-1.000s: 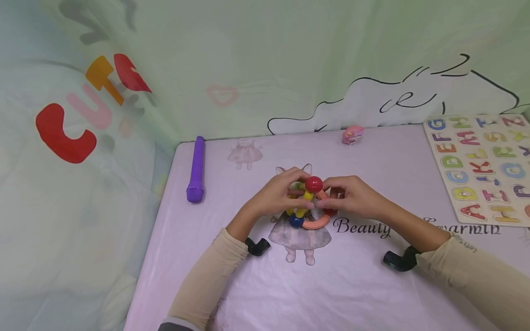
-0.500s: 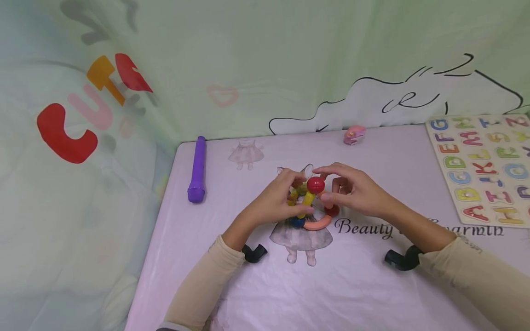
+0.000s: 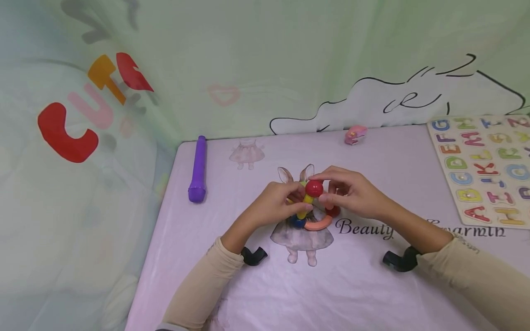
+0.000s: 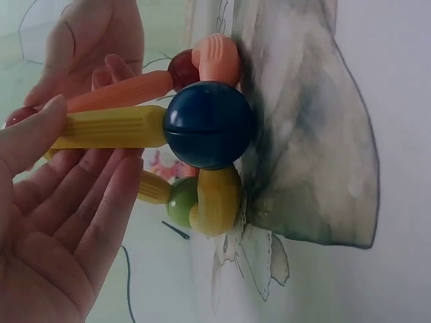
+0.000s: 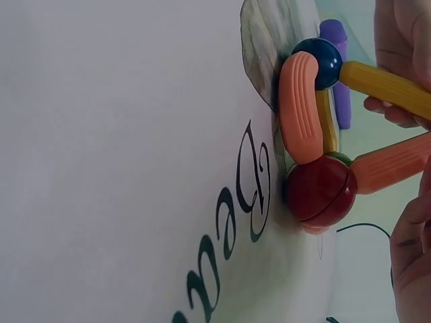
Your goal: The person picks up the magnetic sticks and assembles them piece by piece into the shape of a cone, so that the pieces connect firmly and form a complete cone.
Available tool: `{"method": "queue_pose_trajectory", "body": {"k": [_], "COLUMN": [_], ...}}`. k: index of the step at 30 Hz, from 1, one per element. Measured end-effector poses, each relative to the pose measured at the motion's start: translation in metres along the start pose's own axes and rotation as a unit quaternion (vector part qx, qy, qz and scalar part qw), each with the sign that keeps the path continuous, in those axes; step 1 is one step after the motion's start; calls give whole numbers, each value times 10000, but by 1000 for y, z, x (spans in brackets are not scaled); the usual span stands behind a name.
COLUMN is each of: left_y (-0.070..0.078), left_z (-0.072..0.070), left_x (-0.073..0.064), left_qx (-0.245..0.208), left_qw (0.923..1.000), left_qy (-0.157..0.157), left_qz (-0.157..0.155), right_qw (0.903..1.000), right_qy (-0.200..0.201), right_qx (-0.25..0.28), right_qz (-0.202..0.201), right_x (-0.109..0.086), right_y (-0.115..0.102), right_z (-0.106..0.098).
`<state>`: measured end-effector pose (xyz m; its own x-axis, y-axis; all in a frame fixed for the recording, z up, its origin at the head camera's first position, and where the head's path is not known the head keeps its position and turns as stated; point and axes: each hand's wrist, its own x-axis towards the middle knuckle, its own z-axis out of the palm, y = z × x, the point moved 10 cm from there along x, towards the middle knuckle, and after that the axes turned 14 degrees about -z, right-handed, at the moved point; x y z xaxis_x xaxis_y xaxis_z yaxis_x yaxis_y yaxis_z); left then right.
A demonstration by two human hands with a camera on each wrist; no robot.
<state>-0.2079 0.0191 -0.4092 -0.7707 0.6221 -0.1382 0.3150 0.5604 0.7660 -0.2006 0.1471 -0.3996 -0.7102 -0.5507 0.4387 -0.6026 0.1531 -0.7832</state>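
Observation:
A small frame of building-toy balls and rods stands on the table. Its base joins a blue ball [image 4: 210, 125], a lower red ball [image 5: 321, 191], a green ball [image 4: 183, 202], a curved orange rod [image 5: 300, 108] and a curved yellow rod [image 4: 220, 200]. A yellow rod [image 4: 111, 128] and an orange rod [image 4: 124, 93] slope up towards the top red ball [image 3: 314, 188]. My left hand [image 3: 276, 203] pinches the upright yellow rod between thumb and fingers. With thumb and index finger, my right hand [image 3: 355, 192] pinches the top red ball. Fingers partly hide the far side.
A purple toy microphone [image 3: 198, 170] lies at the left. By the back edge sits a small pink toy [image 3: 355, 134]. The wooden alphabet board [image 3: 484, 170] lies at the right. Printed fabric [image 3: 265, 55] hangs behind the table [image 3: 352, 285].
My right hand has shifted from the orange rod's upper end to the top red ball, its index finger now over the ball. My left hand stays at the yellow rod, fingers slightly lower.

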Motion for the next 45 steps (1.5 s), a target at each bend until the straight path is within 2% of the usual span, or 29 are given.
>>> {"method": "queue_pose_trajectory", "body": {"k": [5, 9, 12, 17, 23, 27, 33, 45], "left_y": [-6, -10, -12, -15, -21, -27, -35, -39], "left_z": [7, 16, 19, 21, 13, 5, -4, -7], "left_x": [0, 0, -1, 0, 4, 8, 13, 16], "left_qx": [521, 1152, 1346, 1438, 1539, 1472, 1502, 1513], "left_qw": [9984, 9928, 9902, 9887, 9875, 9878, 9848, 9840], "left_qy": [-195, -332, -370, -377, -90, 169, 536, 601], "left_qz": [-72, -74, -103, -202, -332, -478, -688, -717], "right_qw": [9986, 9917, 9867, 9853, 9862, 9873, 9822, 9810], "right_qy": [-213, -600, -898, -1091, -1023, -811, -520, -380], "right_qx": [-207, -408, -450, -377, -372, -746, -1328, -1477], "right_qz": [443, 1064, 1277, 1260, 1249, 1146, 1223, 1202], "right_x": [-4, -12, -16, -18, -18, -14, -10, -8], "right_y": [9, 22, 28, 33, 36, 39, 42, 46], "right_z": [0, 3, 7, 11, 12, 9, 3, -1]}}
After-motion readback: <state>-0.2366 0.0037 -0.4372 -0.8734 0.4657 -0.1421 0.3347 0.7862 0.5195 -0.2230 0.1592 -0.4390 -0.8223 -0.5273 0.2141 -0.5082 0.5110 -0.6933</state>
